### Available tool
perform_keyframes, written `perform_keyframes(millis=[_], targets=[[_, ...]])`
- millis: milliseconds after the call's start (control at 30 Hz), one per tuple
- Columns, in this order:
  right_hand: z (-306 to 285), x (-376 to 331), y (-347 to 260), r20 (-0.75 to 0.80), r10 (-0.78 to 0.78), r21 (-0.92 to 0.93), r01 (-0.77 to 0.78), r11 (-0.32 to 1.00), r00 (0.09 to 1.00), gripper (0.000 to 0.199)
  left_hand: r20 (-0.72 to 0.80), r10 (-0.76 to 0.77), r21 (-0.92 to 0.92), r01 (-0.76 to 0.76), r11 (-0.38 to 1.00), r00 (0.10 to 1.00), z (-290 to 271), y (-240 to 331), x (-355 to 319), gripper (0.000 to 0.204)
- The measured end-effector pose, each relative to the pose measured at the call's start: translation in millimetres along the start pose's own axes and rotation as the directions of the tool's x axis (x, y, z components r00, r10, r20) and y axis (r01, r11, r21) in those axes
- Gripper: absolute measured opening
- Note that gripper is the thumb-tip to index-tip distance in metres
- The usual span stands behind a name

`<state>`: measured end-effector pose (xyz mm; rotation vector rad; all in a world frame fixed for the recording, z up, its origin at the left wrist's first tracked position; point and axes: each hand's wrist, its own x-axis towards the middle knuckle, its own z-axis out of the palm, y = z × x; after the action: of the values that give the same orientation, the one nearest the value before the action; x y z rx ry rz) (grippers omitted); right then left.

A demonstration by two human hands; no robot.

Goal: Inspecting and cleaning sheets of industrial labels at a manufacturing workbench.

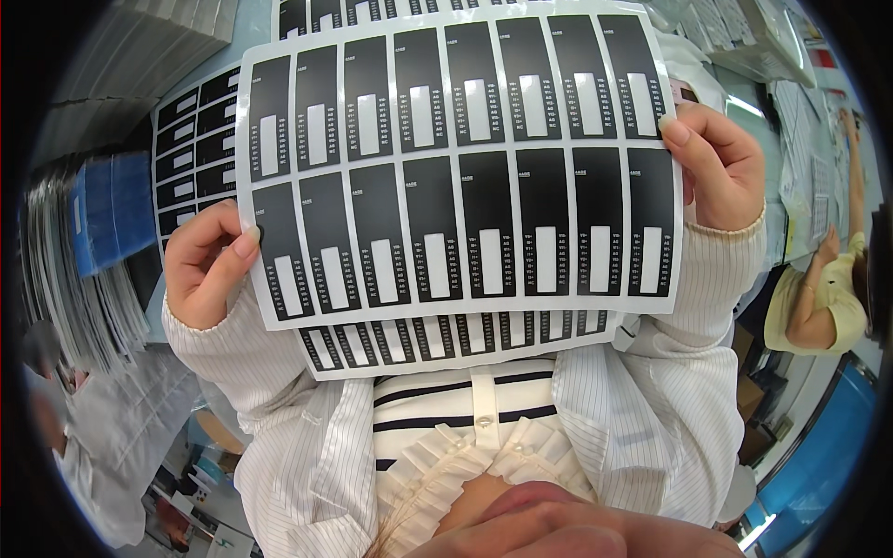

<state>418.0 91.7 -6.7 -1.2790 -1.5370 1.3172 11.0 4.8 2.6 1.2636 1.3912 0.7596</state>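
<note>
A white-bordered sheet of black labels [484,186] is held up in front of me, its labels set in two rows with white windows. My left hand [209,265] is closed on its left edge, thumb on the printed face. Gripping the right edge, near its middle, is my right hand [721,167], thumb also in front. Below the held sheet's lower edge shows part of another label sheet [400,342], mostly hidden. Similar black label sheets [219,88] lie behind to the left, and one more label sheet [372,13] shows at the far edge.
Thick grey-white stacks [149,46] stand at the far left. Nearer, a blue folder [116,214] rests by a tall pile of papers [93,298]. White packs [744,33] sit at the far right. Another person in a yellow top [819,312] works at the right.
</note>
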Motion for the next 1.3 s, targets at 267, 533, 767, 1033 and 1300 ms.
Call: perform_keyframes(millis=[267, 533, 767, 1033, 1300], targets=[[6.7, 1.2, 3.0, -0.018, 0.003, 0.064, -0.002, 0.998, 1.0, 0.017, 0.025, 0.011, -0.006, -0.011, 1.0, 1.0, -4.4, -5.6, -3.4, 0.01], [8.5, 0.6, 5.1, -0.055, 0.033, 0.112, -0.027, 0.993, 0.998, 0.015, 0.072, 0.066, 0.012, -0.067, 0.998, 0.995, -7.1, -8.3, -1.5, 0.011], [11.5, 2.8, 10.9, -0.064, 0.023, 0.118, -0.015, 0.993, 0.998, 0.015, 0.064, 0.052, 0.048, -0.055, 0.997, 0.997, -10.2, -8.0, -5.7, 0.014], [10.1, 0.7, 7.1, -0.102, 0.009, 0.114, 0.003, 0.993, 0.995, 0.013, 0.064, 0.061, 0.047, -0.064, 0.997, 0.996, -9.7, -11.0, -3.4, 0.015], [5.9, -1.8, 3.3, -0.143, 0.09, 0.148, -0.069, 0.987, 0.986, 0.013, 0.064, 0.063, -0.026, -0.061, 0.998, 0.996, -6.5, -7.6, -1.0, 0.015]])
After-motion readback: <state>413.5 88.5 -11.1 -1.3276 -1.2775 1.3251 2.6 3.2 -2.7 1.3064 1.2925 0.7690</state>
